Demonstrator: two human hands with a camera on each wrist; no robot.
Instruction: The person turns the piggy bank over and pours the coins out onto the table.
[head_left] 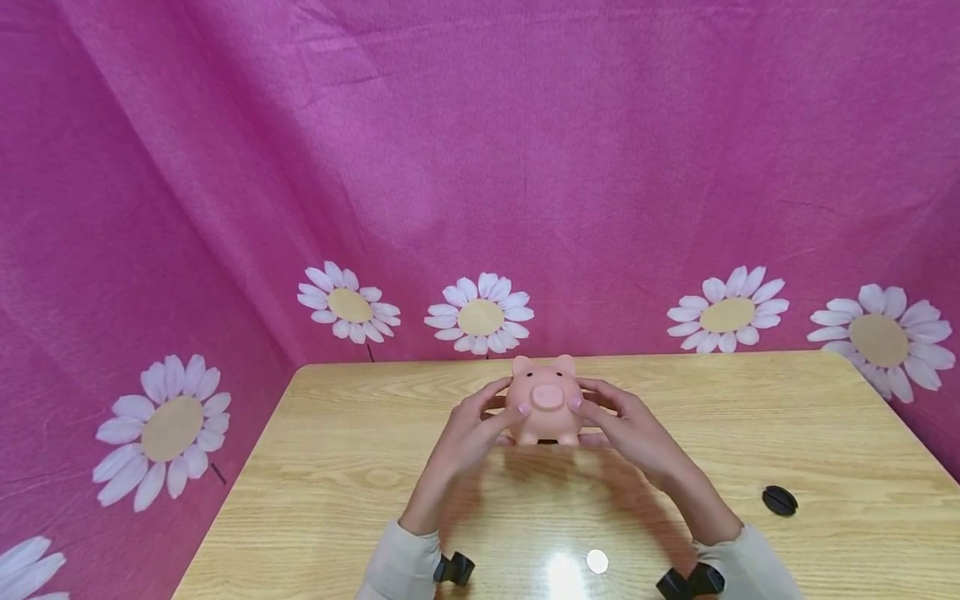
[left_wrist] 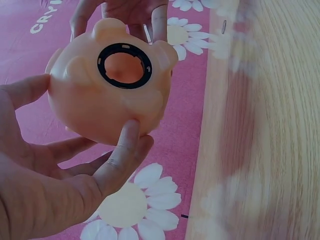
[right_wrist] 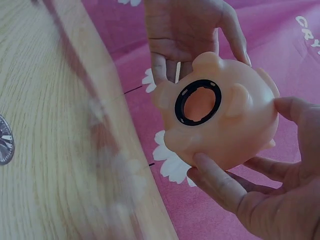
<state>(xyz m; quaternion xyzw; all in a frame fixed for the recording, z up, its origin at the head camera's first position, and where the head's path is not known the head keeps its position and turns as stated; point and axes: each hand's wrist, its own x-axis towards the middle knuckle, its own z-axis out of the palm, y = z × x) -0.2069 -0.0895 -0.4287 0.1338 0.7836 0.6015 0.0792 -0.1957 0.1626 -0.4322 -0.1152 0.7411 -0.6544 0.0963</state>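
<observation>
A pink piggy bank [head_left: 546, 408] is held up over the table between both hands, its snout facing the head camera. My left hand [head_left: 467, 433] grips its left side, thumb on the front and fingers spread round the side. On the other side my right hand [head_left: 633, 429] holds it in the same way. Both wrist views show its underside, with stubby feet and a round hole edged by a black ring [left_wrist: 101, 67]. The hole is uncovered and the pink inside shows through it. A black oval plug [head_left: 780, 501] with a ridge lies to the right.
A round silver coin [right_wrist: 5, 142] lies on the wooden table [head_left: 337, 500] near the front, beside a bright glare spot. Behind the table hangs a pink cloth [head_left: 525, 167] printed with white daisies. Black wrist cameras [head_left: 456, 569] are strapped below both sleeves.
</observation>
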